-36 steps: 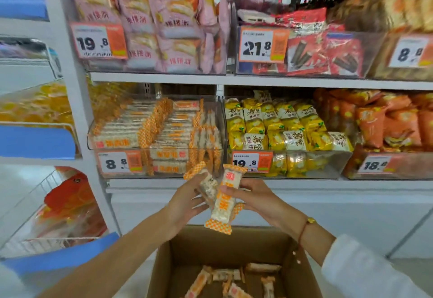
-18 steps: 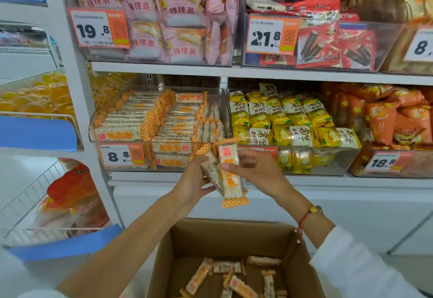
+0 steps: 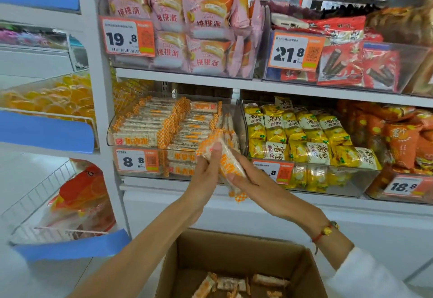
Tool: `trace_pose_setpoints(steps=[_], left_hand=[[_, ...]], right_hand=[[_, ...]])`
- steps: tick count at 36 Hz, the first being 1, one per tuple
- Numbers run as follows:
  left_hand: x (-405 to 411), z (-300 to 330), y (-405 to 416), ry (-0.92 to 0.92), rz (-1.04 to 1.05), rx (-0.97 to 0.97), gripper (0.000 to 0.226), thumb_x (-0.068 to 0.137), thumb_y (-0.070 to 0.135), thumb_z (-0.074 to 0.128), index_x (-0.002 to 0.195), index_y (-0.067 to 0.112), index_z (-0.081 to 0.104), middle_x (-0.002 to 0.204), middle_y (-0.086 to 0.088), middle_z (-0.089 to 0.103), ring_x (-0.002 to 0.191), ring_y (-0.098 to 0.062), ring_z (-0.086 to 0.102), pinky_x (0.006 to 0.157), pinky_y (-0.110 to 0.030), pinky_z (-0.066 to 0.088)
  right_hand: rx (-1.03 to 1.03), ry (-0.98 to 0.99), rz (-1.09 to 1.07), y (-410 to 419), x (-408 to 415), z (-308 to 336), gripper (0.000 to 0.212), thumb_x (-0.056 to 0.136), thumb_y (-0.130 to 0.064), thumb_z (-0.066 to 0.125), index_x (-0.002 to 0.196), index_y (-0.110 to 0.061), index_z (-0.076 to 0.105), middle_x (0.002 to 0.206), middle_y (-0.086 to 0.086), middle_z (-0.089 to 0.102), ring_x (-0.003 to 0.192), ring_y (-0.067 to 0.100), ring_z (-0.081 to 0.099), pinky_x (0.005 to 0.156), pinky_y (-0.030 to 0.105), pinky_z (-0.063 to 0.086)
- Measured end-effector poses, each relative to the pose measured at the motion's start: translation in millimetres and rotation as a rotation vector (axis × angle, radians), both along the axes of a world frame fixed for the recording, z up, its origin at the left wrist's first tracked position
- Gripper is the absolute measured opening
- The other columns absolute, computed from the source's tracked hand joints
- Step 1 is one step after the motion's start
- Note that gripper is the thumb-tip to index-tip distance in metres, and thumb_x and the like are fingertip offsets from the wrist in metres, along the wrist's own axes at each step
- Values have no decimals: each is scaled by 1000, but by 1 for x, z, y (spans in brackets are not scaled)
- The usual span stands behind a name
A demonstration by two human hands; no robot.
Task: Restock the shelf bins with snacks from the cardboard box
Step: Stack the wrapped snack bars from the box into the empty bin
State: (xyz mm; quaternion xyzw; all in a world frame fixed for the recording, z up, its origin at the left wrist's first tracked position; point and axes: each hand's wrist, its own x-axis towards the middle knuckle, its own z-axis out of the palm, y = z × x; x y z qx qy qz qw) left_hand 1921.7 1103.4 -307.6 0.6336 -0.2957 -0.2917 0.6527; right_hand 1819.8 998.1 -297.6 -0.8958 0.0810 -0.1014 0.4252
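A clear plastic shelf bin on the middle shelf is packed with flat white snack bars in wrappers with orange checkered ends, laid in tidy rows; an orange-and-white price tag reading 8.8 hangs on its front. Just in front of the bin's right end, both hands hold a small bundle of the same white-and-orange wrapped snack bars, tilted, its lower checkered end sticking out below the hands. The left hand grips the bundle from the left, thumb laid up the front of it. The right hand holds it from the right, fingers curled against the wrapper; a red cord bracelet circles that wrist above a white sleeve.

Below, an open brown cardboard box holds a few loose bars of the same kind scattered on its bottom. To the right of the filled bin, another clear bin holds glossy yellow pillow packs. On the shelf above, one clear bin holds puffy pink cake packets, and its neighbour holds red packets printed with dark rolls. At far left, a white wire basket contains an orange bag.
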Motion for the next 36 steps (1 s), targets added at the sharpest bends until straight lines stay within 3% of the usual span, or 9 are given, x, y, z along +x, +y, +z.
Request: trace_pose_setpoints(steps=[3,6,8,10,12,14,18,25,36], left_hand=[[9,9,1,-29,60,-16,39,97,52,27,133,37,31,91,36,33,73,29,45,65,4,36],[22,18,2,-59,94,-44,44,96,55,23,133,38,40,91,34,36,76,22,39,78,-6,32],[38,23,2,-160,146,-9,38,97,54,24,96,33,55,73,31,50,60,24,46,64,1,36],[61,23,3,-224,221,-16,58,94,65,27,81,18,58,66,20,64,76,17,60,71,-4,46],[84,19,3,-396,370,-17,88,79,86,26,120,14,59,115,7,63,121,-11,53,105,-35,42],[108,14,6,-584,580,37,87,81,84,23,137,21,47,134,9,47,132,-17,36,113,-37,27],[150,6,15,-960,713,335,54,99,50,29,140,19,44,145,-4,44,134,-23,33,110,-39,25],[177,-5,5,-1096,601,580,46,100,37,27,133,20,56,144,-3,47,138,-25,31,114,-38,15],[185,-13,6,-1190,654,524,53,92,38,27,117,15,67,122,-9,64,121,-33,51,103,-43,31]], right_hand=[[139,-59,28,0,13,18,49,88,-44,54,126,-59,27,139,-23,40,127,-1,43,103,21,41],[167,-65,37,-4,32,32,52,81,-39,63,123,-57,38,132,-14,52,114,0,57,92,22,51],[158,-58,23,-9,47,38,49,86,-27,65,122,-52,41,125,-11,56,106,-2,61,82,16,51],[163,-50,2,-12,63,42,45,90,-23,62,121,-50,43,123,-17,55,106,-4,58,77,9,49],[149,-30,-30,-13,81,45,42,93,-28,59,127,-44,42,119,-21,53,100,-11,54,73,5,46],[65,5,-99,-16,100,48,50,94,-34,57,139,-38,37,126,-14,51,99,-5,56,78,12,48],[-269,41,-234,-34,134,45,60,93,-37,58,146,-32,29,137,-4,50,121,18,53,98,35,45],[-843,131,-372,-83,197,48,64,90,-43,59,144,-22,31,136,13,51,127,34,44,100,38,32],[-837,271,-317,-122,272,27,54,93,-38,45,146,-37,33,146,4,31,138,28,22,113,44,22]])
